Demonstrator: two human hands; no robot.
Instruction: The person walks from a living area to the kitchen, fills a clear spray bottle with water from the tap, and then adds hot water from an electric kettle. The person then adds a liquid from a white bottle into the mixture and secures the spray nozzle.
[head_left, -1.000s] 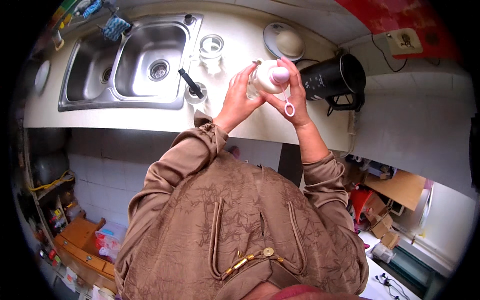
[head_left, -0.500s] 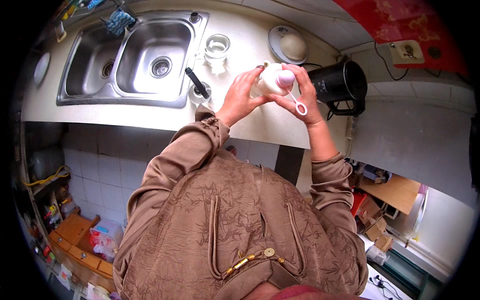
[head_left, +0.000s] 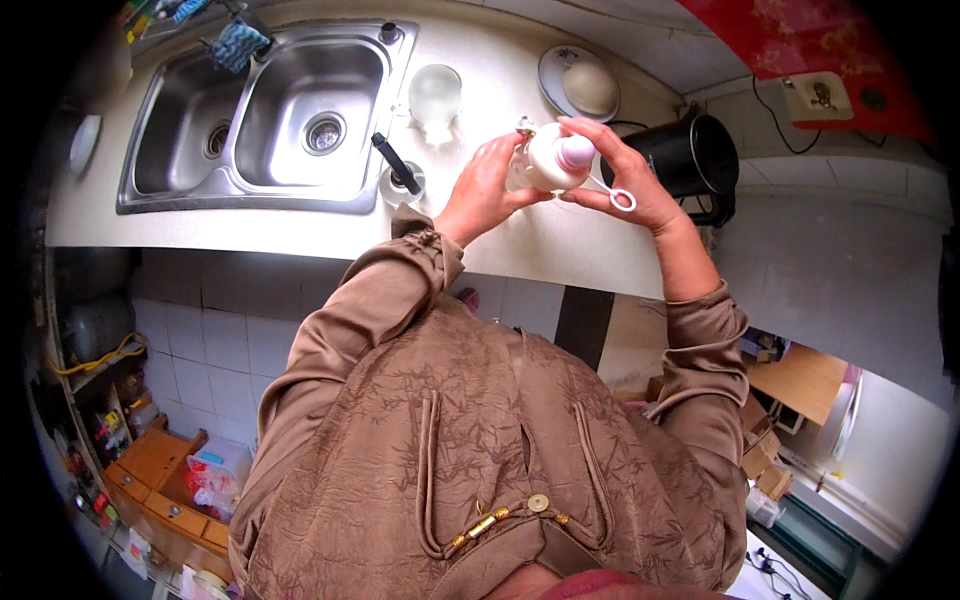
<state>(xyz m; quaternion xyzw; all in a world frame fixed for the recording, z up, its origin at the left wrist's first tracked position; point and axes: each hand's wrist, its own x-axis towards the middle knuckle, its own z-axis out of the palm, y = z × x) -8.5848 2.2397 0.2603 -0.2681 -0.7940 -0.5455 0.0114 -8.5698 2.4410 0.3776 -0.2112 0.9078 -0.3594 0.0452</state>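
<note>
A pale bottle with a pink knob-topped lid and a pink ring strap is tilted above the counter. My left hand is wrapped round its left side. My right hand grips it from the right, with fingers over the far side of the white top and the thumb on the near side. Left of my left hand stands a small clear glass container with a black stick-like handle leaning out. Behind that, a rounded glass looks hazy white.
A double steel sink fills the left of the counter. Right of my hands is a black electric kettle. A patterned plate holding a pale round item sits at the back. The counter's front edge runs below my forearms.
My right hand and forearm have swung outward to the right, and the ring strap has turned with them. The bottle stays in both hands. The glass looked clear before and now looks hazy.
</note>
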